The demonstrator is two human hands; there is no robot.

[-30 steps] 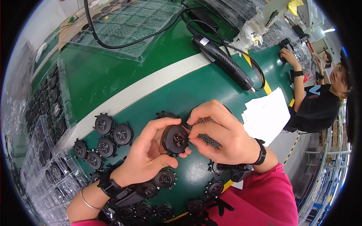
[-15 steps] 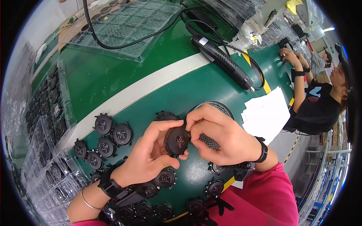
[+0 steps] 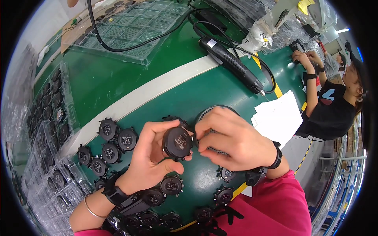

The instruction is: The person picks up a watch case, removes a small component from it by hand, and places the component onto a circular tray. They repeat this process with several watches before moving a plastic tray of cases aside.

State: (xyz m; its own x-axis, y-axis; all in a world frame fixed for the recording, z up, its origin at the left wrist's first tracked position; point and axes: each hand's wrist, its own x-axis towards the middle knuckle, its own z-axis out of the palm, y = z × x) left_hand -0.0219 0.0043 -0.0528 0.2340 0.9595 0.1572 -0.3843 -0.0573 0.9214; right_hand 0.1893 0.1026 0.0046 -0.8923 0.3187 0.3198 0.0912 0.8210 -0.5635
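Note:
Between the thumb and fingers of my left hand (image 3: 143,167), a round black smartwatch body (image 3: 177,143) is held with its printed back turned up. My right hand (image 3: 238,143) is closed in a pinch beside the watch body's right edge. A thin dark bit shows at those fingertips, too small to name. Partly hidden behind the right hand is a round grey dish (image 3: 220,107) with a dotted surface. Another watch body (image 3: 173,118) lies just beyond the held one. Several more watch bodies (image 3: 111,152) lie on the green table left of and below my hands.
A black electric screwdriver (image 3: 232,65) with a looping cable lies beyond my right hand, near white papers (image 3: 277,118). Clear plastic trays stand at the far side (image 3: 134,31) and at the left (image 3: 51,106), the left one holding watch bodies. A co-worker (image 3: 330,106) works at the right.
The watch body has shifted slightly left and tilted to face up more. My right fingertips have drawn a little away from its edge.

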